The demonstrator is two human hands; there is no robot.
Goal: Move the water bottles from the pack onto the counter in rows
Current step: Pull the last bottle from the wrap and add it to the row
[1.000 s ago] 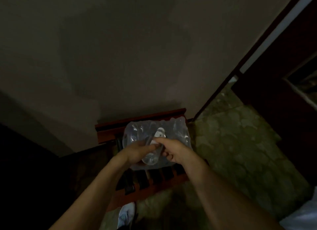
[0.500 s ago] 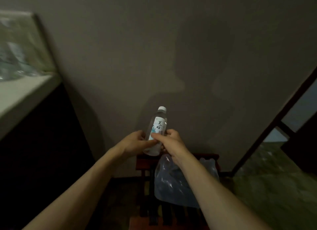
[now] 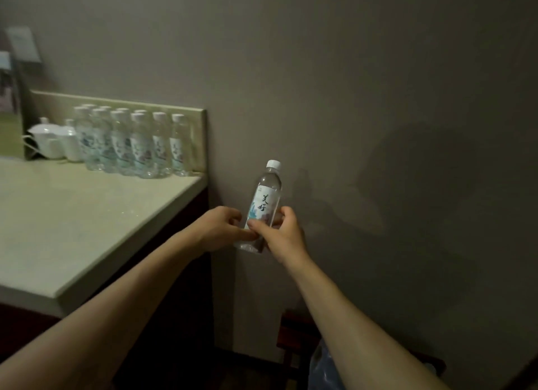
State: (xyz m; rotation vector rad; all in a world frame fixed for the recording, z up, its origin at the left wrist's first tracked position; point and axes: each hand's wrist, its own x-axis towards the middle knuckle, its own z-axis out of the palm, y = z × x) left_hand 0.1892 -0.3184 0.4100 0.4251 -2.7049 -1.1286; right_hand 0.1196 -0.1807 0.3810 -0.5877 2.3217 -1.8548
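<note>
A clear water bottle [image 3: 265,197] with a white cap and a white label is held upright in the air, just right of the counter's corner. My left hand [image 3: 219,228] and my right hand [image 3: 281,232] both grip its lower half. Several matching bottles [image 3: 136,143] stand in rows at the back right of the pale counter [image 3: 72,215], against its backsplash. The plastic pack [image 3: 321,366] shows only as a bluish scrap at the bottom, partly behind my right forearm.
A white teapot [image 3: 43,140] and white cups [image 3: 70,143] stand left of the bottle rows. A grey wall fills the right side. The edge of a reddish wooden rack [image 3: 291,337] sits low under the pack. The counter has dark cabinet fronts beneath.
The bottle came out of the pack and rose with both hands. My view swung up and left, so the counter and its bottle rows now show and the pack has dropped to the bottom edge.
</note>
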